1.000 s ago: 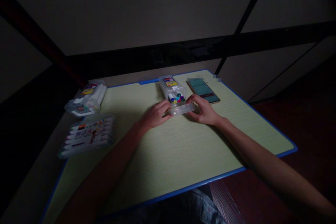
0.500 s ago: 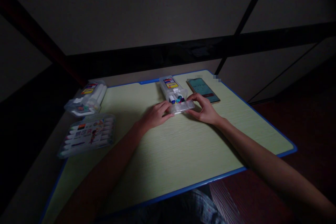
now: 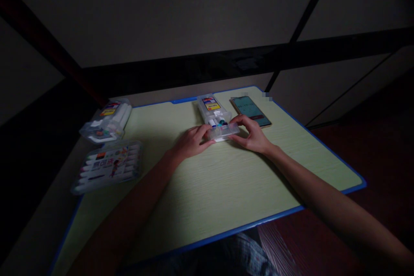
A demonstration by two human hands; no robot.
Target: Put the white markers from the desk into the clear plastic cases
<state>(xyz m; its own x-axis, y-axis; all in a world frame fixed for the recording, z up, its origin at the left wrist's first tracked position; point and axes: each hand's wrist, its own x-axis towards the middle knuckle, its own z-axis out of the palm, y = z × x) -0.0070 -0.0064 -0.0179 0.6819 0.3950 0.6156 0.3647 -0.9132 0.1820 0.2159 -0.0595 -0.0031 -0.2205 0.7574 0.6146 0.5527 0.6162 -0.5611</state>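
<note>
A clear plastic marker case (image 3: 209, 108) with a yellow, red and blue label lies on the table, its near end towards me. Its hinged clear lid (image 3: 224, 132) is swung out at that end, and the caps of several markers (image 3: 218, 122) show behind it. My left hand (image 3: 193, 141) pinches the lid's left corner between thumb and fingers. On the lid's right corner, my right hand (image 3: 251, 134) grips in the same way, thumb below and fingertips above. The fingertips of both hands are partly hidden by the lid.
A phone (image 3: 250, 111) with a lit screen lies just right of the case. At the table's left edge are a second marker case (image 3: 111, 118) and a flat clear box of markers (image 3: 110, 166). The table (image 3: 213, 194) has a blue rim; a wall panel stands behind it.
The lid has tilted up slightly and now covers more of the marker caps. Both hands stay at its corners and have barely moved.
</note>
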